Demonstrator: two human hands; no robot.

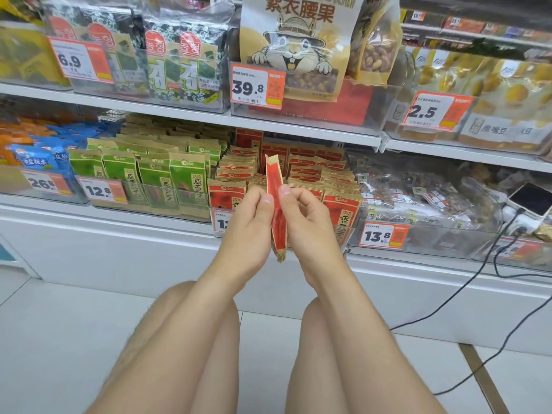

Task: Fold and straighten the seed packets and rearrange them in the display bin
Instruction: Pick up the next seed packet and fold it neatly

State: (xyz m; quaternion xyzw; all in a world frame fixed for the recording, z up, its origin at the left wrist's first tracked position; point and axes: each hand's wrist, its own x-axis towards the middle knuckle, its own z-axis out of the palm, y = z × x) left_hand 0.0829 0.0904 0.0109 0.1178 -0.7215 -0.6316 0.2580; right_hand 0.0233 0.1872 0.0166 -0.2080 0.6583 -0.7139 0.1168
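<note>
A shop shelf of snack bins, with one red seed packet held out edge-on in front of it.

Green packets stand in rows to the left. At the centre, the left hand and right hand each pinch the red packet from their own side, thumbs near its upper half, probably to press its side gusset flat. It is upright and clear of the display bin just behind, where its fellows stand in files with a gap between them.
</note>
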